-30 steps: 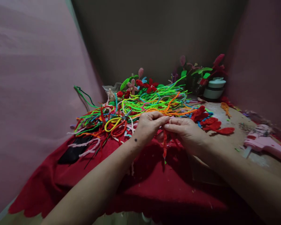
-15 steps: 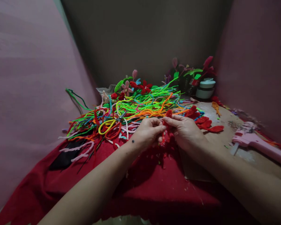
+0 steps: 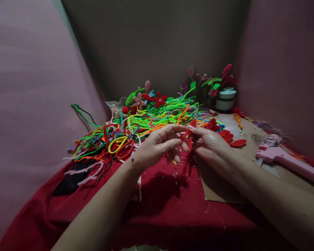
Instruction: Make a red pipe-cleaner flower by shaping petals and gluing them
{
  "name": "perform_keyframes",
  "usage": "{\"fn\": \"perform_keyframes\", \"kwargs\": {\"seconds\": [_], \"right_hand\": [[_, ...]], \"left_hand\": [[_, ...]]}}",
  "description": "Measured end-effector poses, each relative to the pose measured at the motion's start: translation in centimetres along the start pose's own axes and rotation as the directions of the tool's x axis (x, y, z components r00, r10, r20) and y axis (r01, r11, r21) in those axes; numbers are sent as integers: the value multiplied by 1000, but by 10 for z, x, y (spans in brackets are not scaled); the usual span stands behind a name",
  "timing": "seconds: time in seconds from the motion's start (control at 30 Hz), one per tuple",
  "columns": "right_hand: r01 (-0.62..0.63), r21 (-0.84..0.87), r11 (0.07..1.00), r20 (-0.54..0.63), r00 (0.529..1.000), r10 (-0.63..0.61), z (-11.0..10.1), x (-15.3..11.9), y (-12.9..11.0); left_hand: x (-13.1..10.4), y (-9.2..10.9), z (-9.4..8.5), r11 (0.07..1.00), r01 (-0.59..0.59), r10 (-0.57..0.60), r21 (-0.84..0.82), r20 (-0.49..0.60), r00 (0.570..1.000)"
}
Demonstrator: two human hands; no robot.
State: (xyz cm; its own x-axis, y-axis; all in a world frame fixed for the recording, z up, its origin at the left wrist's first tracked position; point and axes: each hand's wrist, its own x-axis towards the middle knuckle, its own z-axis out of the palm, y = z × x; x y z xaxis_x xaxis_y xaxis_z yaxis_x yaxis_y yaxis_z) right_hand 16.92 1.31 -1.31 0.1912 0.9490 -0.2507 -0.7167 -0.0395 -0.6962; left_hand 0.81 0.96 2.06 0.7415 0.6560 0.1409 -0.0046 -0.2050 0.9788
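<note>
My right hand (image 3: 208, 142) is closed on a red pipe-cleaner piece (image 3: 190, 134), gripping it between thumb and fingers. Beside it, on the left, my left hand (image 3: 163, 143) has its thumb and fingers apart, with its index fingertip reaching to the red piece. Whether that fingertip presses on it is hard to see. Red fuzzy petals (image 3: 226, 136) lie just beyond my right hand. Behind both hands spreads a heap of coloured pipe cleaners (image 3: 162, 113), mostly green. Scissors with yellow and red handles (image 3: 118, 144) rest at its front left.
A pink glue gun (image 3: 285, 158) lies on cardboard (image 3: 217, 188) at the right. Finished fuzzy flowers (image 3: 159, 100) and a lidded jar (image 3: 225, 99) stand at the back. A black flat object (image 3: 70, 179) lies at the left on the red cloth (image 3: 151, 209).
My left hand has opened and shifted left, its thumb now away from the red piece. The red piece is more tilted in my right hand. The view has shifted slightly.
</note>
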Motion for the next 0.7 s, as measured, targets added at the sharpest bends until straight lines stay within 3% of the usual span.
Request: {"fn": "perform_keyframes", "kwargs": {"seconds": [0.2, 0.43, 0.7], "right_hand": [[-30, 31, 999, 0, 1000, 30, 1, 2, -2], [-42, 47, 998, 11, 999, 42, 4, -4, -3], [-24, 65, 998, 9, 1000, 23, 6, -8, -3]], "left_hand": [[3, -7, -11, 996, -31, 30, -79, -6, 1000], [8, -15, 4, 998, -37, 42, 41, -129, 991], [8, -14, 9, 997, -64, 72, 45, -194, 978]]}}
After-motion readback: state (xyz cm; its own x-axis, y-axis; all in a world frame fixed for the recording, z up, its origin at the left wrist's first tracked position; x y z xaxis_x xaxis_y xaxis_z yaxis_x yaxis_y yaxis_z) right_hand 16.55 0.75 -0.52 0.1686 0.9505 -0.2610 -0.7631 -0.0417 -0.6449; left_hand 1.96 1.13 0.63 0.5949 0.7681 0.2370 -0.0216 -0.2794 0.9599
